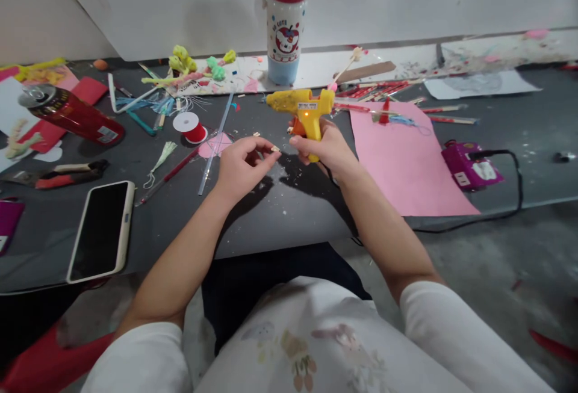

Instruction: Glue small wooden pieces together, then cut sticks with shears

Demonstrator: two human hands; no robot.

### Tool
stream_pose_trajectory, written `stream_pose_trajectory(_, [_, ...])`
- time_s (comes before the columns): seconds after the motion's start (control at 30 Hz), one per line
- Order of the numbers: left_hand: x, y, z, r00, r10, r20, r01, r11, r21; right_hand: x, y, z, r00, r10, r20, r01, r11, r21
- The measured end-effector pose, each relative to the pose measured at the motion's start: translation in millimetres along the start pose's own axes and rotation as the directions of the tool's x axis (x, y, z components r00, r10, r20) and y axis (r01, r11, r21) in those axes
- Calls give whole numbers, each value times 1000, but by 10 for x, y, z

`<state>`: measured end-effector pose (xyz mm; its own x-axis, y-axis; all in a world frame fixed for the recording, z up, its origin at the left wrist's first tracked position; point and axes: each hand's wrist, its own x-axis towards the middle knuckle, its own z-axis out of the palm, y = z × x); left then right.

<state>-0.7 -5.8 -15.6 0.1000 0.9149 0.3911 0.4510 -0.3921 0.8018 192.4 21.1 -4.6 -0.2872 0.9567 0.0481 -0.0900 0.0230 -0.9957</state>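
In my right hand (pixel 332 146) is a yellow hot glue gun (pixel 311 113), its small light glowing orange and its nozzle pointing left. My fingers wrap round its handle, above the dark table (pixel 266 224). My left hand (pixel 246 167) pinches a tiny pale piece (pixel 275 149) between thumb and fingertip, just left of and below the glue gun. The piece is too small to name. Pale crumbs lie scattered on the table under both hands. A clear glue stick (pixel 215 143) and a pink paper shape (pixel 215 145) lie left of my left hand.
A drink bottle (pixel 284 26) stands at the back. Pink paper (pixel 401 164) and a purple box (pixel 472 165) with a black cable lie right. Leftward are a thread spool (pixel 189 127), a phone (pixel 102 230), pliers (pixel 67 174) and a red can (pixel 72 113).
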Motion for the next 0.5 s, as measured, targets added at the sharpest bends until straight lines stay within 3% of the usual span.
stream_pose_trajectory(0.17, [-10, -26, 29, 992, 127, 12, -127, 992, 20, -33, 13, 77, 993, 97, 73, -103, 991, 86])
stream_pose_trajectory(0.5, [-18, -3, 2, 965, 263, -19, -263, 961, -84, -49, 77, 115, 985, 88, 147, -122, 962, 243])
